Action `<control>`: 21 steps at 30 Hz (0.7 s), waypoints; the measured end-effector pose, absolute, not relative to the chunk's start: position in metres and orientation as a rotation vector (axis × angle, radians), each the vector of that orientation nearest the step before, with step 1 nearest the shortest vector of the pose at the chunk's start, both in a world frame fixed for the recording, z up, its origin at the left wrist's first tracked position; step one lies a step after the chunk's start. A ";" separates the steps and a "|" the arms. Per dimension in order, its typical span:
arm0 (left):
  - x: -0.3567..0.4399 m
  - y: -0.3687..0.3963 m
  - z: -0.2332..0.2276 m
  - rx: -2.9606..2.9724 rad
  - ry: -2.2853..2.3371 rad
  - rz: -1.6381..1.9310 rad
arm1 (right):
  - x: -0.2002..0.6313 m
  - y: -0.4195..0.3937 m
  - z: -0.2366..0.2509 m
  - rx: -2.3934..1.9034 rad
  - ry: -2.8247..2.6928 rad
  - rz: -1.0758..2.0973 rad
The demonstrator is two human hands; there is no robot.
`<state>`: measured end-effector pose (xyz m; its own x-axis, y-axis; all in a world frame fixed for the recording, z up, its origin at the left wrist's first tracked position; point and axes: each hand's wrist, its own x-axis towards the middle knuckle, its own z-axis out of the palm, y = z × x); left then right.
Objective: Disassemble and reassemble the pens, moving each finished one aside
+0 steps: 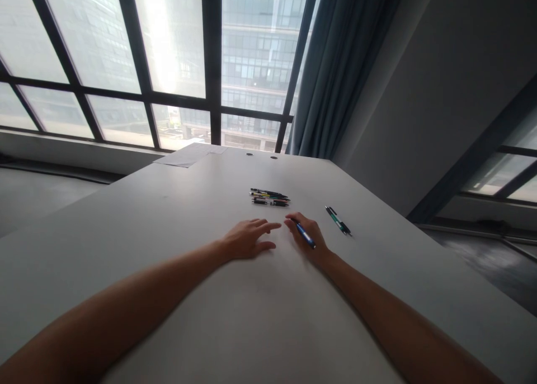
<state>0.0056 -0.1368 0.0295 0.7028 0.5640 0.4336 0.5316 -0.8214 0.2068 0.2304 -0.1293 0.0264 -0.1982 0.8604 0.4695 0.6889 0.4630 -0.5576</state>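
Centrally, a slim blue plastic pen (305,235) sits gripped in the right hand (308,236), resting on the pale grey worktop (168,227). Just beside it, the left hand (247,238) lies flat with fingers spread. Beyond lies a cluster of dark pens (269,197); two green pens (338,221) lie rightward, near the worktop's edge. Bare surface stretches leftward.

— What have you got in your right hand (309,236)?
— You're holding a slim blue plastic pen (305,234), lying slantwise across your curled fingers, its tip toward the far left, low over the white table.
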 end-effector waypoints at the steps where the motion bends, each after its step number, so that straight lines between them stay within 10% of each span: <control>1: 0.005 -0.137 0.031 2.901 0.814 0.741 | 0.228 -0.131 0.026 -1.286 -2.002 0.189; 21: 0.004 -0.135 0.028 2.973 0.540 0.755 | 0.229 -0.121 0.023 -1.180 -1.745 0.425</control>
<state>0.0039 -0.1353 0.0283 0.8224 0.3373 0.4582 0.3242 -0.9396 0.1099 0.2288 -0.1212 0.0231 -0.0799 0.8553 0.5119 0.5238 0.4729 -0.7085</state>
